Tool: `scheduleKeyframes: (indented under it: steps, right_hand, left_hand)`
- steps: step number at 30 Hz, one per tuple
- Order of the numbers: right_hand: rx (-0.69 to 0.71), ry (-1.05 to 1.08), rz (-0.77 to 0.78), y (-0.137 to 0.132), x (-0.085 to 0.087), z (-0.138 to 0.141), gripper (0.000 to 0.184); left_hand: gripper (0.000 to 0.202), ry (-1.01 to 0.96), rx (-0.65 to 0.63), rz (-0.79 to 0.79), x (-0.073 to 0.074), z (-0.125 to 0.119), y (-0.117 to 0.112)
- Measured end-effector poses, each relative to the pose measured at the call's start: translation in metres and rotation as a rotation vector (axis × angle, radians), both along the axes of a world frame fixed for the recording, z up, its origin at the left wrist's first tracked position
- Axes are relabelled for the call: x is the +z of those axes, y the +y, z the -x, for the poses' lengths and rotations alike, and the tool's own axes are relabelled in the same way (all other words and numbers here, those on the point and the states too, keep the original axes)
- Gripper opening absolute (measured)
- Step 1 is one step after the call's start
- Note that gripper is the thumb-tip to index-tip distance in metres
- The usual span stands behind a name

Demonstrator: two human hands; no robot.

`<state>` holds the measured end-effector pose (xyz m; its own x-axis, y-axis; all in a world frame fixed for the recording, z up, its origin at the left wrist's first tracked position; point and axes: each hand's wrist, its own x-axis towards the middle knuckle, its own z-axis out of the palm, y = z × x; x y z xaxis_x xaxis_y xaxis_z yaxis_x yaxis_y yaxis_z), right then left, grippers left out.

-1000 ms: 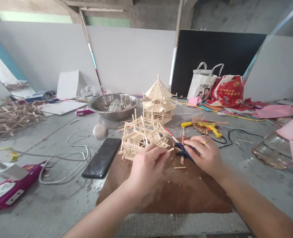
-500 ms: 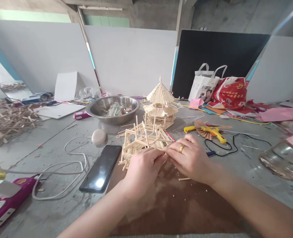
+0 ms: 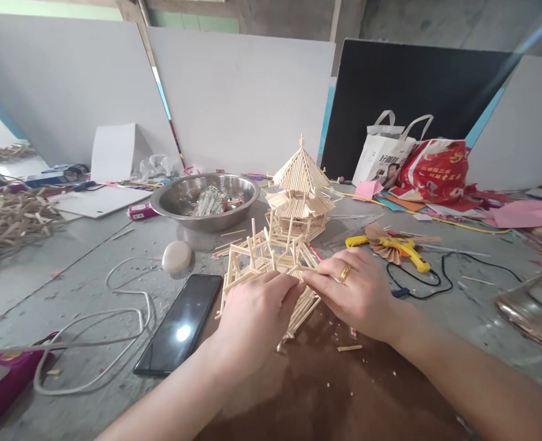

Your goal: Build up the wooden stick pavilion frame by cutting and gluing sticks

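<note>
A small pavilion frame of pale wooden sticks (image 3: 252, 260), with several short posts upright, sits on a brown board (image 3: 344, 392). My left hand (image 3: 256, 312) is closed at its front edge, thumb and fingers pinched together and covering part of it. My right hand (image 3: 357, 291), with a gold ring, is pinched at the frame's right side, its fingertips almost meeting the left ones. A thin wooden stick (image 3: 304, 268) shows between the two sets of fingertips; its ends are hidden. Behind the frame stands a roofed pavilion model (image 3: 301, 196) of the same sticks.
A phone (image 3: 179, 324), a white cable (image 3: 146, 306) and a round pale object (image 3: 177, 256) lie left. A steel basin (image 3: 160, 205) stands behind. Rightward are a yellow glue gun (image 3: 406, 248) with a black cord, a glass jar (image 3: 534, 306) and bags (image 3: 431, 171).
The view has shifted slightly. Both hands have risen a little off the board relative to the frame, uncovering more of its front stick floor. They remain pinched close together.
</note>
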<state>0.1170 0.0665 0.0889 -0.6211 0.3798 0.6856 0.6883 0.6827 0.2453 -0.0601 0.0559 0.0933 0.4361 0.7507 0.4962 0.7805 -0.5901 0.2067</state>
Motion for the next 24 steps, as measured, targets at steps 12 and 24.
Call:
scheduleKeyframes:
  steps: [12,24]
  right_hand:
    - [-0.03,-0.035,-0.034,0.025,-0.014,0.007,0.014]
    - [0.05,-0.095,0.012,0.036,-0.023,0.009,0.02]
  left_hand:
    - [0.017,0.172,0.141,0.245,0.027,0.043,0.014]
    - [0.018,0.237,0.177,0.401,0.014,0.032,0.021]
